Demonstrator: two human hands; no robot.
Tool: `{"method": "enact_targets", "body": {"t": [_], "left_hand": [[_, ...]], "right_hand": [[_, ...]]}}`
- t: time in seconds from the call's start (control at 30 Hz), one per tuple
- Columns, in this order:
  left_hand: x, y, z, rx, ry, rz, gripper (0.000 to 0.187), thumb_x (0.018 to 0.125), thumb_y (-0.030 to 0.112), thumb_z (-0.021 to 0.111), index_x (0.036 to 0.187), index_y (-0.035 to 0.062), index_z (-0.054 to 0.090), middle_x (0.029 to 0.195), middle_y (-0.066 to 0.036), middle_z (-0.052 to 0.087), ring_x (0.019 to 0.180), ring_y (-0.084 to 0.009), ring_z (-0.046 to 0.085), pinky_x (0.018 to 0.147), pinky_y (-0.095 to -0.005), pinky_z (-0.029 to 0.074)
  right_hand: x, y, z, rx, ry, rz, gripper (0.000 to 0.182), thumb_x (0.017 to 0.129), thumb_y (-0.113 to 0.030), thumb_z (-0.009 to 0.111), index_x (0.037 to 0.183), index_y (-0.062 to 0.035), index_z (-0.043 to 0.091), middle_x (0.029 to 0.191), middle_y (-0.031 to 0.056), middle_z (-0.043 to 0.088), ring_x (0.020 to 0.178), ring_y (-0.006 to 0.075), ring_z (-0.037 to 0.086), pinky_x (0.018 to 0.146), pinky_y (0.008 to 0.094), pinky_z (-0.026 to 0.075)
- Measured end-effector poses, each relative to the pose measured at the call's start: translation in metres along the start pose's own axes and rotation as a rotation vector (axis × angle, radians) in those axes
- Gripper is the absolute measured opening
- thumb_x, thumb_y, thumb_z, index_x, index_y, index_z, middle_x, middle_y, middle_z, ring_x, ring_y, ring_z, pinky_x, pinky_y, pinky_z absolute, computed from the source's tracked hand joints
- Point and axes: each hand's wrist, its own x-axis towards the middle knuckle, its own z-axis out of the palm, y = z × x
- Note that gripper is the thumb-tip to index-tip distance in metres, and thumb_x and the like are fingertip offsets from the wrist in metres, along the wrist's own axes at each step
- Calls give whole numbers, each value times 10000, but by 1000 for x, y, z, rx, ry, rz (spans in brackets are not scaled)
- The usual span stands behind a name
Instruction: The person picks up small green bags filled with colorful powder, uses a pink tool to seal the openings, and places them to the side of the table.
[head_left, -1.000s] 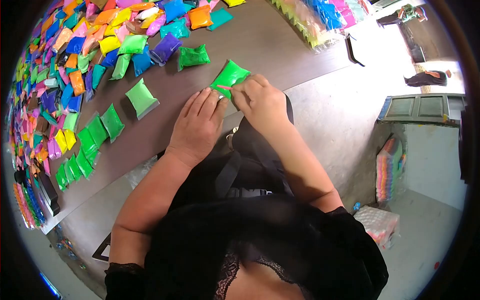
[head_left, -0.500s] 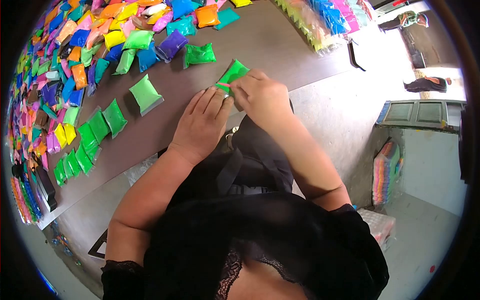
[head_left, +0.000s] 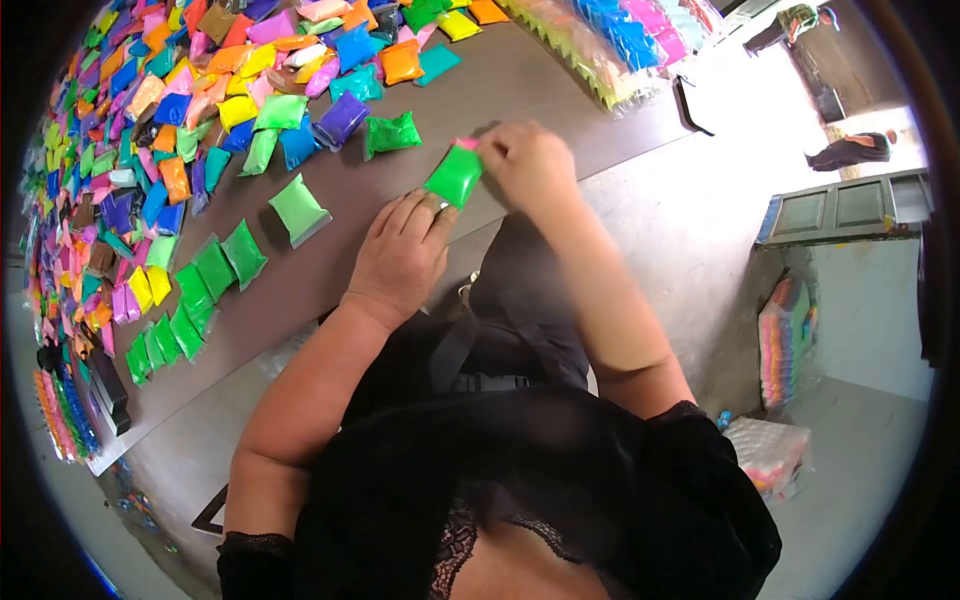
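A bright green packet (head_left: 455,178) in clear plastic lies at the table's near edge, between my hands. My left hand (head_left: 400,245) has its fingertips closed on the packet's near end. At its far end, my right hand (head_left: 528,165) is curled with fingers pinched beside a small pink piece (head_left: 467,144); motion blurs this hand somewhat. Just beyond sits another green packet (head_left: 393,135). A pale green packet (head_left: 299,210) rests to the left of my left hand, and a row of several green packets (head_left: 213,268) runs along the near edge farther left.
A large heap of multicoloured packets (head_left: 240,85) covers the table's far left. Stacked bags of packets (head_left: 610,50) stand at the far right. The brown table (head_left: 510,85) ends in a slanting edge before me. Two people (head_left: 850,150) are in the background at right.
My right hand has lifted slightly up and away at the packet's far end, the pink piece moving with it. The green packet now stands more lengthwise. The whole view has shifted slightly.
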Motion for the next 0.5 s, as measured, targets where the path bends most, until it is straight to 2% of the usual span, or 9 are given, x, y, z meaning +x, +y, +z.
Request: {"method": "enact_targets", "body": {"t": [0.1, 0.17, 0.23, 0.37, 0.43, 0.47, 0.5], "left_hand": [[-2, 5, -8, -52, -21, -31, 449, 791, 143, 734, 1221, 51, 643, 1234, -109, 590, 1221, -299, 539, 1064, -418, 425], [2, 5, -11, -90, -18, -64, 449, 800, 161, 740, 1224, 48, 641, 1231, -111, 589, 1212, -306, 541, 1059, -418, 426], [6, 3, -12, -357, 40, -199, 462, 816, 201, 750, 1231, 37, 631, 1220, -120, 586, 1190, -324, 549, 1039, -426, 432], [36, 10, -4, -296, 88, -141, 480, 817, 217, 760, 1235, 26, 621, 1218, -129, 587, 1158, -337, 564, 1009, -432, 449], [50, 14, 1, -134, -5, -224, 462, 819, 188, 753, 1232, 29, 623, 1217, -128, 581, 1141, -341, 567, 986, -416, 464], [55, 8, 4, -135, -6, -226, 462, 819, 188, 753, 1232, 29, 623, 1217, -128, 581, 1141, -341, 567, 986, -416, 464], [58, -2, 8, -78, -67, -181, 489, 828, 188, 750, 1268, 29, 606, 1209, -139, 595, 1120, -333, 590, 969, -410, 477]], "right_hand": [[11, 32, -1, -27, 57, 34, 192, 881, -293, 650, 874, -121, 737, 938, 121, 698, 892, 336, 667, 762, 442, 541], [11, 38, -3, 83, 75, 53, 187, 868, -276, 689, 900, -101, 746, 931, 125, 699, 879, 325, 667, 756, 421, 532], [7, 42, 3, 319, 160, 116, 185, 846, -253, 735, 923, -85, 753, 889, 118, 693, 831, 297, 667, 738, 393, 524], [7, 46, 1, 418, 149, 208, 193, 838, -233, 761, 935, -67, 755, 867, 118, 692, 807, 263, 667, 733, 365, 518], [6, 44, -2, 475, 162, 216, 178, 846, -204, 769, 937, -53, 753, 842, 106, 694, 774, 204, 665, 728, 325, 515], [5, 43, -4, 474, 160, 218, 178, 846, -204, 769, 937, -53, 753, 842, 106, 694, 774, 204, 665, 728, 325, 515], [4, 40, -6, 511, 172, 268, 179, 846, -186, 777, 954, -46, 751, 827, 76, 688, 758, 170, 651, 717, 302, 511]]}}
